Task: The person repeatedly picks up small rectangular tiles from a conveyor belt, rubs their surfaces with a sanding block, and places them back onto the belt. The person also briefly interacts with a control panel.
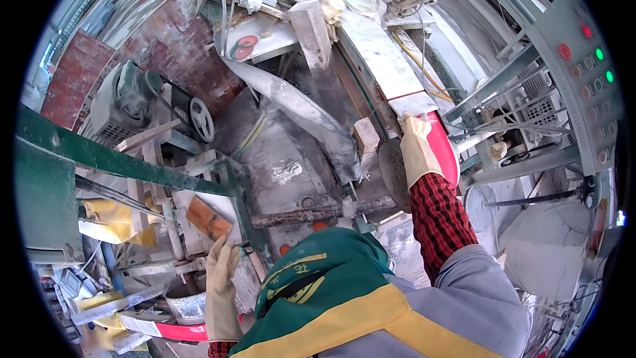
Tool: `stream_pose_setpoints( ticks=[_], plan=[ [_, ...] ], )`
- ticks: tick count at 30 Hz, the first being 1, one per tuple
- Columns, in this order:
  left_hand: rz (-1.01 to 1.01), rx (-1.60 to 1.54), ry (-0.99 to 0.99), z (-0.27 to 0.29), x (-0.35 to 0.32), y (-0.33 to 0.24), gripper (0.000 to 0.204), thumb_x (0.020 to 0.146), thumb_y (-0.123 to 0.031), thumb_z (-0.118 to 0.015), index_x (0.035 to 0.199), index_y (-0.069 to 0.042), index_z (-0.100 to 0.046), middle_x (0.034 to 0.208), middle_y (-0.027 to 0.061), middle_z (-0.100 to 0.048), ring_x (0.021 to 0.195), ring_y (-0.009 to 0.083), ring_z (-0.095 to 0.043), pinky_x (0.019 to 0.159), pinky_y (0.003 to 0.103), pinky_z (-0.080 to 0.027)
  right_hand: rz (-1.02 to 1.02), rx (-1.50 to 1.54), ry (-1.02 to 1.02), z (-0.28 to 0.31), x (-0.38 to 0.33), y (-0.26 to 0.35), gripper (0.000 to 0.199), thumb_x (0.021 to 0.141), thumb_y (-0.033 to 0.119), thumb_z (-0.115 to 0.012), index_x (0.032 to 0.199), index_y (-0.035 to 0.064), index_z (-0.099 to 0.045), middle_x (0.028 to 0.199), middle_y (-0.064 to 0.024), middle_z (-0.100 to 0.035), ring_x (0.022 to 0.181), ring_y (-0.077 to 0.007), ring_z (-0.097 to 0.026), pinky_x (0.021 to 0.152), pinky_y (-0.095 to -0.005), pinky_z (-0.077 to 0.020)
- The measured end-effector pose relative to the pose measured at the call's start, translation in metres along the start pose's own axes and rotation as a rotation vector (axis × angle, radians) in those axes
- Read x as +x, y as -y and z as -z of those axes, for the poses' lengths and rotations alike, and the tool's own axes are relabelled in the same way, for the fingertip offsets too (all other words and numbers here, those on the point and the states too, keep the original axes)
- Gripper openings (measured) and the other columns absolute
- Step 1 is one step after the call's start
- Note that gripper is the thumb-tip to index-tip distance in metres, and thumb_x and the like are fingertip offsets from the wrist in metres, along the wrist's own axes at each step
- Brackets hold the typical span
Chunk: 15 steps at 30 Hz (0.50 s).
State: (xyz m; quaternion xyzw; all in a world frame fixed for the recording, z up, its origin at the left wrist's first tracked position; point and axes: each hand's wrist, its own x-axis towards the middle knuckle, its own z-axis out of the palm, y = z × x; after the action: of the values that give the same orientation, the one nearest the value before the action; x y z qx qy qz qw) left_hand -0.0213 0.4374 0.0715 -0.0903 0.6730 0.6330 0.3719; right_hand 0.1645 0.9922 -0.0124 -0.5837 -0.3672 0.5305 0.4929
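Bright, even daylight fills the scene, strongest on the pale stone slab (381, 53), which glares almost white. Shadows are soft and gather below the green steel beam (99, 156). Straight edges bow hard toward the black circular rim, most around the control panel (589, 73) right of the slab. The centre is sharp; the margins smear slightly.

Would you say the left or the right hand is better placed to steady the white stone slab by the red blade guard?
Probably the right hand: it already rests at the white stone slab beside the red blade guard. The left hand is down by the green frame.
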Motion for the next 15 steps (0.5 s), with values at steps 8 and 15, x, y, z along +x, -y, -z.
stream_pose_setpoints(
  ticks=[8,15],
  plan=[
    [0.033,-0.113,-0.117,0.028,0.0,0.026,0.045,0.095,-0.018,-0.062,0.135,-0.003,-0.048,0.12,0.0111,-0.064,0.093,0.0122,-0.065,0.075,0.021,-0.055,-0.188,-0.322,0.225,0.01,0.022,0.006,0.039,0.083,0.009,-0.065,0.117,-0.0017,-0.053,0.097,-0.0205,-0.067,0.081,-0.0305,-0.069,0.06,-0.039,-0.0587],
    [-0.14,-0.217,-0.438,0.106,-0.004,0.036,0.028,0.093,-0.024,-0.066,0.116,-0.008,-0.062,0.105,0.0066,-0.07,0.087,0.0098,-0.067,0.065,0.017,-0.054,0.813,-1.237,0.202,0.061,0.015,0.003,0.04,0.097,0.02,-0.056,0.132,-0.0004,-0.054,0.117,-0.0169,-0.064,0.117,-0.027,-0.059,0.096,-0.0327,-0.049]
  ],
)
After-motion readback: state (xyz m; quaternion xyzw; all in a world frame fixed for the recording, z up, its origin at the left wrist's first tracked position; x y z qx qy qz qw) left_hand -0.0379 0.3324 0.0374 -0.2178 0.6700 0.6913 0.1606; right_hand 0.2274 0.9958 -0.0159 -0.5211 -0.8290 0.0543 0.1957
